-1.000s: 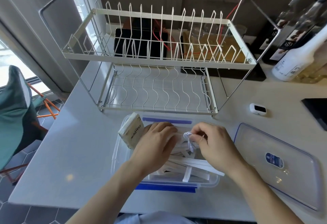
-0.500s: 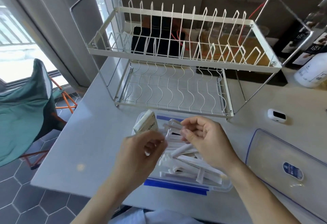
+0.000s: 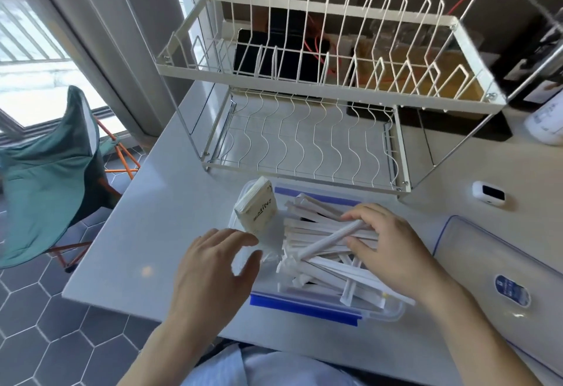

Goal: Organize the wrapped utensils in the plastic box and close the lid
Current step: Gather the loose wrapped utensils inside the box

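The wrapped utensils (image 3: pixel 320 251) are lying in a loose, criss-crossed heap inside the clear plastic box (image 3: pixel 393 314), which is sitting open near the front edge of the pale bench (image 3: pixel 158 233), its blue clip running along the near rim. A small tan packet (image 3: pixel 258 210) is standing tilted in the box's far left corner. The right hand (image 3: pixel 393 248) is resting over the heap, its fingers (image 3: pixel 356 218) closing around one long white wrapped piece that is slanting across the others. The left hand (image 3: pixel 213 273) is hovering at the box's left rim with fingers spread and nothing in them (the thumb is just beside the packet; I cannot tell if it touches). The lid (image 3: pixel 502 282) is lying flat on the bench to the right of the box, apart from it. Behind the box a white wire dish rack (image 3: pixel 304 87) is standing, with a small white device (image 3: pixel 489 194) on the bench to its right. Off the bench's left edge a green folding chair (image 3: pixel 51 172) is sitting on dark hexagon floor tiles (image 3: pixel 45 318), beside a bright window (image 3: pixel 36 81).
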